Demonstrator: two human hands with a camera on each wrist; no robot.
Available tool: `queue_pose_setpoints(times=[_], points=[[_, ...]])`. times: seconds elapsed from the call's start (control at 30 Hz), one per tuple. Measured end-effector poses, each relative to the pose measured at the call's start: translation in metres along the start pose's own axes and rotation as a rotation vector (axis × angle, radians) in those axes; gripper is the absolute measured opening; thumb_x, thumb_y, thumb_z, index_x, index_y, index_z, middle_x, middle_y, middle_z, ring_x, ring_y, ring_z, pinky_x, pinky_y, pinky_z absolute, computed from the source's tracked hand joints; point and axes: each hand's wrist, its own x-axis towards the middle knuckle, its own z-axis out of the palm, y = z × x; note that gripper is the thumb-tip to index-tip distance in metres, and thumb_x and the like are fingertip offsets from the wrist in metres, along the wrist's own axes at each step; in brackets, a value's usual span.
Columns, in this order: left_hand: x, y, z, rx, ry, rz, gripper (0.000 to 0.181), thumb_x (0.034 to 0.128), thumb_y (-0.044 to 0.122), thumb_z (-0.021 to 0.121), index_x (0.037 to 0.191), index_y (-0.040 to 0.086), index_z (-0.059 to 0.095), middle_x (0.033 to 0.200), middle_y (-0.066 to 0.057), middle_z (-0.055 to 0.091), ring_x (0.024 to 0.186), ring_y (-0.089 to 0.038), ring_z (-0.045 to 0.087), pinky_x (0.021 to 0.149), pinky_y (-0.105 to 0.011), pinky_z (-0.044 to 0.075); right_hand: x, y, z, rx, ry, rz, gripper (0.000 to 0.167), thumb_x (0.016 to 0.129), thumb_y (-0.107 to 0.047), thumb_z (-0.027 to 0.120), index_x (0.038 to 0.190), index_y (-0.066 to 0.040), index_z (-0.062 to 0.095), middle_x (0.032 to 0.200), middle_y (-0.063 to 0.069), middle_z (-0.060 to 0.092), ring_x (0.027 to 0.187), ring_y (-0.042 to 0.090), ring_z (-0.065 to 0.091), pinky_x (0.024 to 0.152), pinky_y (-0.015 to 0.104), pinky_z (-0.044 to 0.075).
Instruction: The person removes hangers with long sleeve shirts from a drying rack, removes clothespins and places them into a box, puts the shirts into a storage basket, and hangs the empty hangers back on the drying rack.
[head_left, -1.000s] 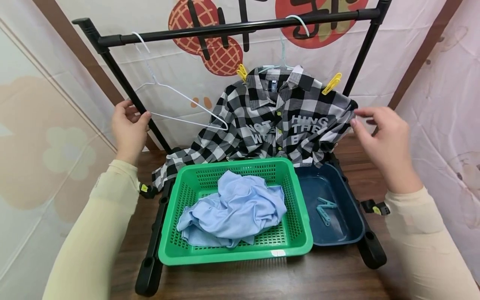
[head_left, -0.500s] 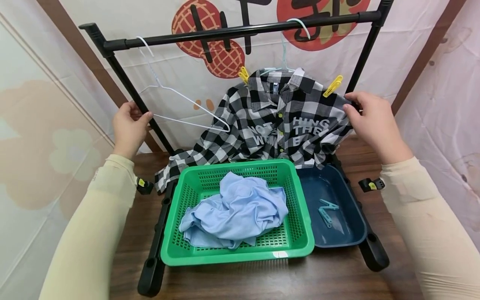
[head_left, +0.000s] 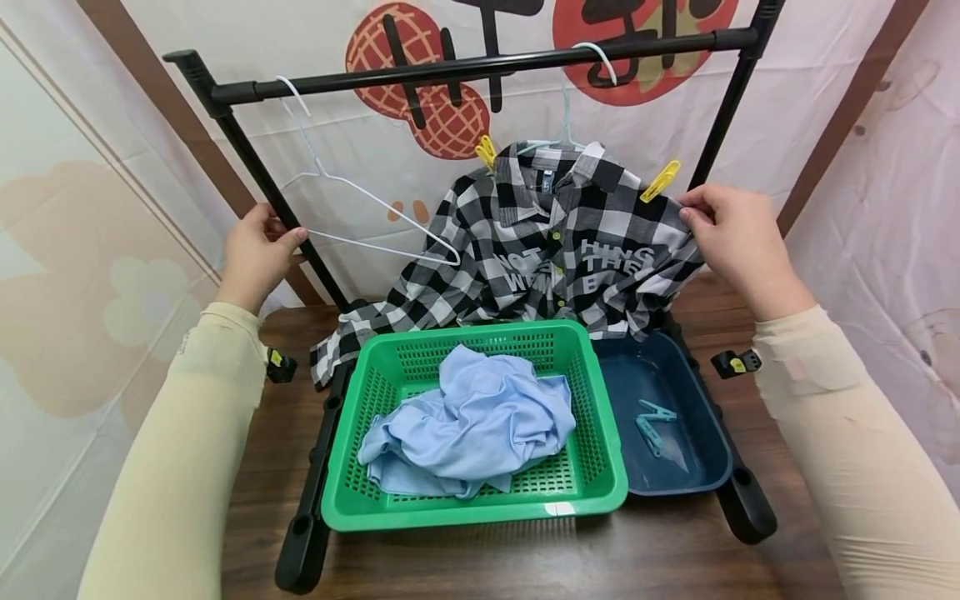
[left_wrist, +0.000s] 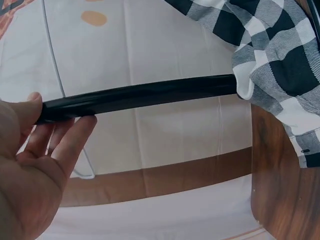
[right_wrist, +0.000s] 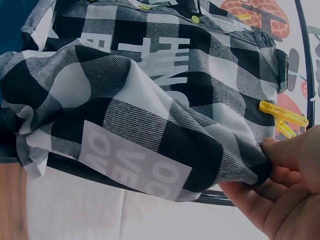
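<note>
Checked shirt (head_left: pixel 536 242) hangs on a pale blue hanger (head_left: pixel 566 108) from the black rack (head_left: pixel 457 70), behind the green basket (head_left: pixel 472 522); yellow pegs (head_left: pixel 661 181) at its shoulders presumably stop slipping; of the hands, the right hand (head_left: pixel 738 246) pinches the cloth beside one peg, probably spreading it; the left hand (head_left: pixel 258 254) grips the rack's post (head_left: pixel 274 197), likely for steadiness.

Left forearm (head_left: pixel 168 446) and right forearm (head_left: pixel 862 433) reach forward, sleeved, well apart. Left hand (head_left: pixel 257 258): thumb (left_wrist: pixel 30 107) set opposite lightly bent fingers (left_wrist: pixel 73 144), gripping. Right hand (head_left: pixel 742 246): pinch grip, right thumb (right_wrist: pixel 289 152) above, right fingers (right_wrist: pixel 247 199) curved beneath.
</note>
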Motion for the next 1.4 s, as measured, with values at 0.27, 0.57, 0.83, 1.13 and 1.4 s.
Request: queue_pose_setpoints(times=[0.27,0.57,0.83,1.13,1.4], points=[[0.0,0.005,0.008,0.045,-0.008,-0.032,0.041,0.1048,0.036,0.056,0.132,0.005,0.05,0.117,-0.006,0.055,0.106,-0.02,0.062,0.072,-0.015,0.057,0.004,-0.002,0.014,-0.02,0.038,0.015,0.034,0.108,-0.021,0.048,0.126,0.003,0.063,0.109,0.023,0.068,0.086,0.034,0.061,0.07,0.043,0.048],[0.0,0.004,0.013,0.003,0.005,-0.071,0.039,0.1023,0.035,0.062,0.126,0.005,0.055,0.109,-0.003,0.056,0.101,-0.021,0.064,0.072,-0.015,0.057,0.001,-0.007,0.02,-0.007,0.097,0.022,0.034,0.109,-0.02,0.043,0.127,0.004,0.059,0.114,0.026,0.066,0.086,0.037,0.06,0.069,0.045,0.047],[-0.001,0.005,0.015,0.018,0.029,-0.069,0.042,0.1012,0.035,0.064,0.125,0.001,0.059,0.106,-0.003,0.058,0.084,-0.009,0.064,0.067,-0.013,0.055,0.005,-0.016,0.022,0.024,0.161,0.016,0.034,0.109,-0.019,0.044,0.127,0.004,0.061,0.117,0.025,0.067,0.089,0.036,0.061,0.07,0.039,0.044],[-0.002,0.006,0.02,0.039,0.023,-0.065,0.042,0.101,0.035,0.064,0.123,0.0,0.059,0.106,-0.004,0.058,0.086,-0.014,0.064,0.067,-0.013,0.055,0.008,-0.018,0.021,0.039,0.179,0.027,0.034,0.108,-0.018,0.043,0.128,0.005,0.06,0.118,0.026,0.067,0.091,0.039,0.06,0.075,0.042,0.046],[-0.003,0.007,0.024,0.056,-0.003,-0.064,0.043,0.101,0.035,0.064,0.123,-0.001,0.059,0.105,-0.007,0.057,0.085,-0.012,0.064,0.066,-0.014,0.056,0.009,-0.018,0.026,0.048,0.197,0.033,0.035,0.109,-0.019,0.043,0.128,0.004,0.06,0.119,0.025,0.067,0.093,0.038,0.06,0.081,0.05,0.049]])
